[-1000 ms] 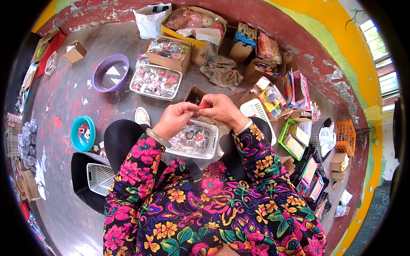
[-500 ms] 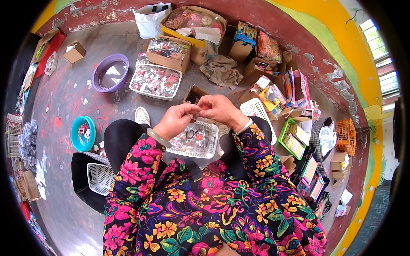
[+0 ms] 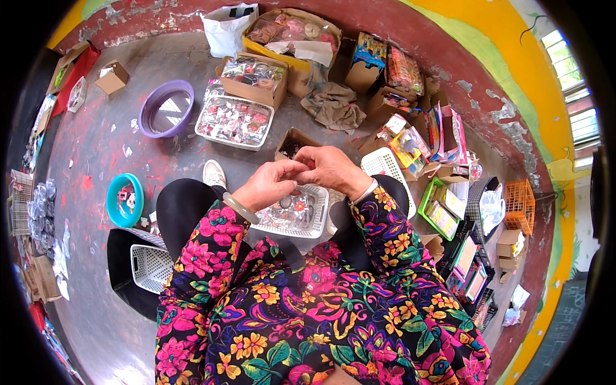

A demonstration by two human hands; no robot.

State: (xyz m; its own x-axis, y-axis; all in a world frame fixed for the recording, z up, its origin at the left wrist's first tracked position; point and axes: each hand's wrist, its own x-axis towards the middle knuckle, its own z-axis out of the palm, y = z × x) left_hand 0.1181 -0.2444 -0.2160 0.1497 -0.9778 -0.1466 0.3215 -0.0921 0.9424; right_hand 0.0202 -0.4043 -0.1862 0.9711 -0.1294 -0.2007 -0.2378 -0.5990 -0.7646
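Observation:
My left hand (image 3: pixel 269 184) and my right hand (image 3: pixel 332 169) meet at the fingertips in front of me. Both are closed in a pinch, and whatever lies between the fingers is too small and hidden to name. Just below them, between my knees, stands a white plastic basket (image 3: pixel 319 221) holding clear packets of small items, one with a red flower shape (image 3: pixel 299 206). Behind my fingers is a small open cardboard box (image 3: pixel 282 142) with dark contents, partly covered by my right hand.
A white basket of packets (image 3: pixel 234 122), a purple basin (image 3: pixel 167 109) and a teal basin (image 3: pixel 125 201) stand on the floor to the left. Toward the right are an empty white basket (image 3: pixel 387 165), a green basket (image 3: pixel 441 208) and an orange crate (image 3: pixel 520 205). Cardboard boxes line the wall.
My fingertips have drawn closer together and my left fingers have curled inward. A bit of red seen between the fingers earlier is now hidden. The surroundings are unchanged.

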